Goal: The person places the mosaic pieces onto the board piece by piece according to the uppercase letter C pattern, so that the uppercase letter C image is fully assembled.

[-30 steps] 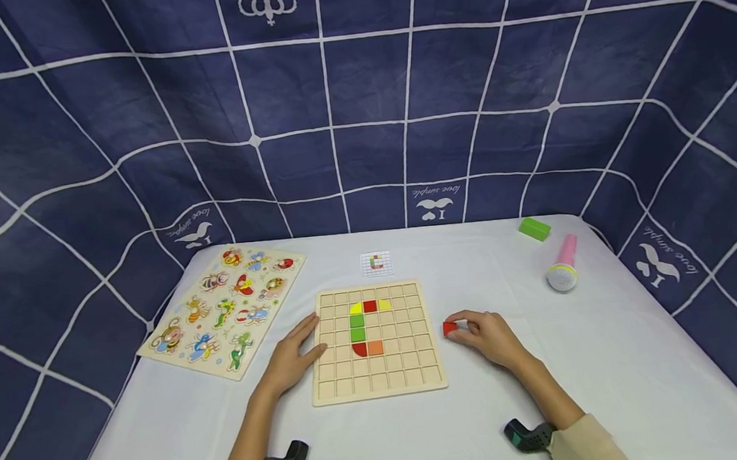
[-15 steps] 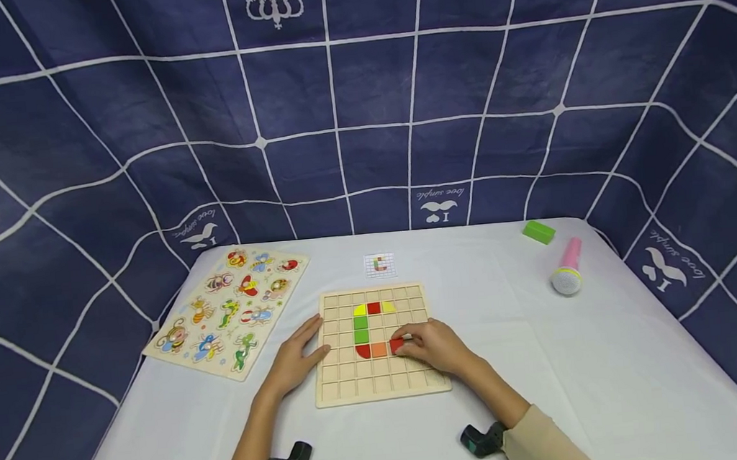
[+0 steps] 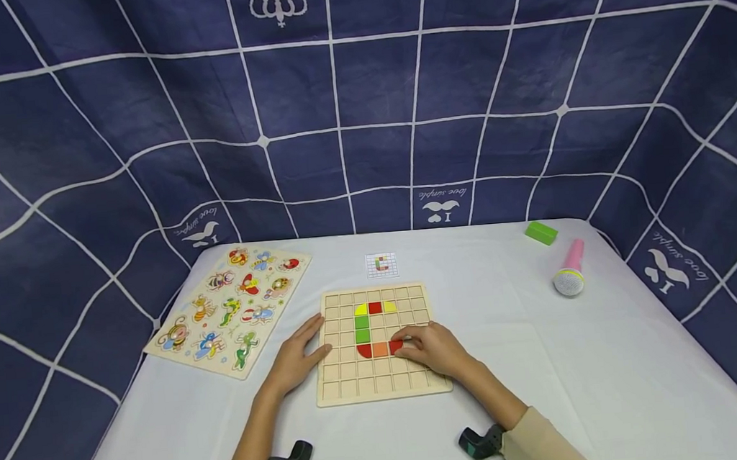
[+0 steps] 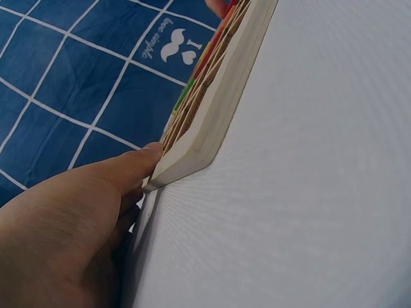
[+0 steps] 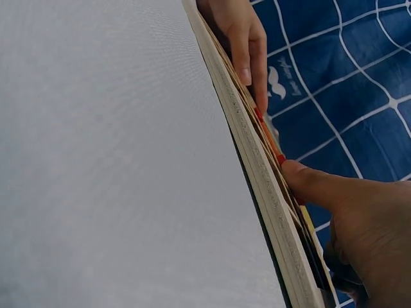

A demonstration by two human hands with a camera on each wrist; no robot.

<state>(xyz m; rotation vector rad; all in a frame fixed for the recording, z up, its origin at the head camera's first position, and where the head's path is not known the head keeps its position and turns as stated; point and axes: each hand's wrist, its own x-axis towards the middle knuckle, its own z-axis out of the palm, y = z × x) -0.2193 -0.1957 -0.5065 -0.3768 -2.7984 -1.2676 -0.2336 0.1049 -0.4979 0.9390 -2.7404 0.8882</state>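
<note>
A wooden grid board [image 3: 349,390] lies flat on the white table, with coloured blocks set in its cells in a C-like outline. My right hand [image 3: 435,347] is over the board's right half, thumb and fingers pinching a red block [image 3: 396,347] in the cell right of an orange block [image 3: 380,350]. Left of that sit a rounded red block [image 3: 364,351] and two green blocks [image 3: 362,329]. Along the top are a red block [image 3: 375,307] and two yellow pieces. My left hand [image 3: 292,362] rests on the board's left edge, fingers extended; its thumb touches the rim in the left wrist view.
Behind the board lies a small pattern card [image 3: 381,265]. An insect puzzle board [image 3: 228,309] lies at the left. At the back right are a green block [image 3: 541,233] and a pink toy microphone [image 3: 571,268]. A dark blue curtain [image 3: 371,100] hangs behind the table.
My right hand has carried the red block leftward from the table beside the board into the cell next to the orange block. My left hand has stayed on the board's edge.
</note>
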